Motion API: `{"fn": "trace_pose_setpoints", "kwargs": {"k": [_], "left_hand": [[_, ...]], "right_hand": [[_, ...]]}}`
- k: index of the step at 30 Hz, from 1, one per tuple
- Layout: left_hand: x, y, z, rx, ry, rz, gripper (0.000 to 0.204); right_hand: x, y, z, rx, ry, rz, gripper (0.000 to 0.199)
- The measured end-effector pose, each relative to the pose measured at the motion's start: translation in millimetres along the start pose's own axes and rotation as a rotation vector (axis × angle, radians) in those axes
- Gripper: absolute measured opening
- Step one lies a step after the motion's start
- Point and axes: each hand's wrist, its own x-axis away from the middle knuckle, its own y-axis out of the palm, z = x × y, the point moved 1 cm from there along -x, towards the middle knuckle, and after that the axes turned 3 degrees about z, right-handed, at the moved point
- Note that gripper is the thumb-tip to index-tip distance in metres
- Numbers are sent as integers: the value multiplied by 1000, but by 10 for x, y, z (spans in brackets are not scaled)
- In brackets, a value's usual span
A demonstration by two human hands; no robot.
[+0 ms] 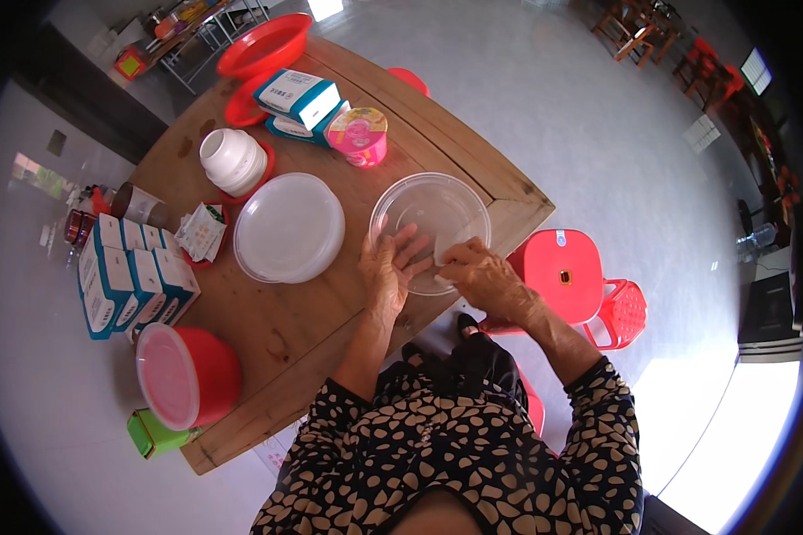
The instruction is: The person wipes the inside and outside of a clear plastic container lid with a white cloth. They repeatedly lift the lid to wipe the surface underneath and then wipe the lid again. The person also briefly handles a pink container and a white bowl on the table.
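Observation:
A clear round plastic lid or shallow bowl (426,193) is in front of me, over the table's near right edge. My left hand (389,270) is at its lower left, fingers spread and overlapping the clear plastic; whether it bears any weight is unclear. My right hand (484,275) is closed at the lower right of the plastic. Its fingers pinch a thin white piece that looks like tissue (442,248), lying against the plastic. Left of my hands, a white round lid-like disc or stack of them (288,228) rests on the wooden table (281,334).
White bowls (232,162), teal-and-white boxes (116,276), a pink cup tub (359,135) and a red bucket with pale lid (210,374) stand on the table. Red basins (266,46) are at the far end. Red stools (562,259) stand to the right.

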Motion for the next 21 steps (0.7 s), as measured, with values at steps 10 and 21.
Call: {"fn": "trace_pose_setpoints", "kwargs": {"k": [10, 21], "left_hand": [[19, -6, -3, 9, 57, -35, 50], [6, -15, 11, -17, 55, 18, 45]], "right_hand": [[-21, 75, -106, 460, 132, 81, 11], [-25, 363, -360, -57, 95, 170, 37]]}}
